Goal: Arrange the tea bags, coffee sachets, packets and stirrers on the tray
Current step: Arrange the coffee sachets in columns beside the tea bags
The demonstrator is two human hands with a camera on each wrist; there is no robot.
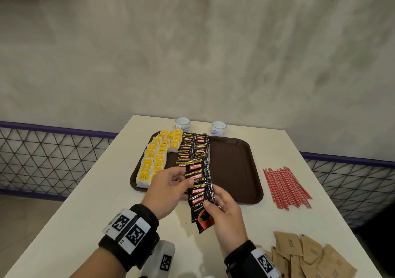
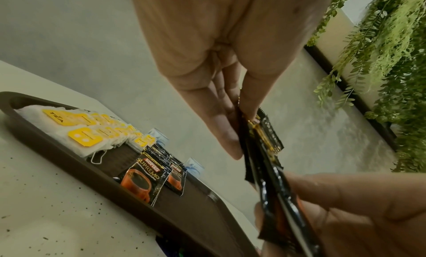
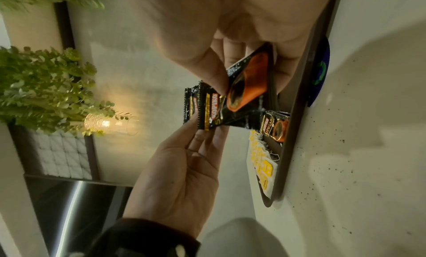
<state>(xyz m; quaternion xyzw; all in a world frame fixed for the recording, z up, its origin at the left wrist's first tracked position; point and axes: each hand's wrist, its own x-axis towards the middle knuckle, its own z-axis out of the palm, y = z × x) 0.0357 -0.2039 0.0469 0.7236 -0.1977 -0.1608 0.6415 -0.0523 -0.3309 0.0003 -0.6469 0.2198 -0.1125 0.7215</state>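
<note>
Black foil coffee sachets printed with an orange cup were held as a fanned stack by both hands above the near edge of a dark brown plastic tray. The stack's near end was pinched between the thumb and fingers of the right hand, while the left hand was closed on its far part from the left, thumb on top and fingers beneath. In the left wrist view the stack was seen edge-on, clamped between the thumb and the straightened fingers.

On the tray, white tea bags with yellow tags were laid in overlapping rows along the left side. More black sachets were ranged in two overlapping columns just to their right, and the right half of the tray was left bare.

A bundle of red-and-white striped stirrers was left lying on the white speckled table, to the right of the tray and apart from it. A loose heap of brown paper packets was seen at the table's near right corner. Two small white cups with blue markings were stood beyond the tray's far edge.
</note>
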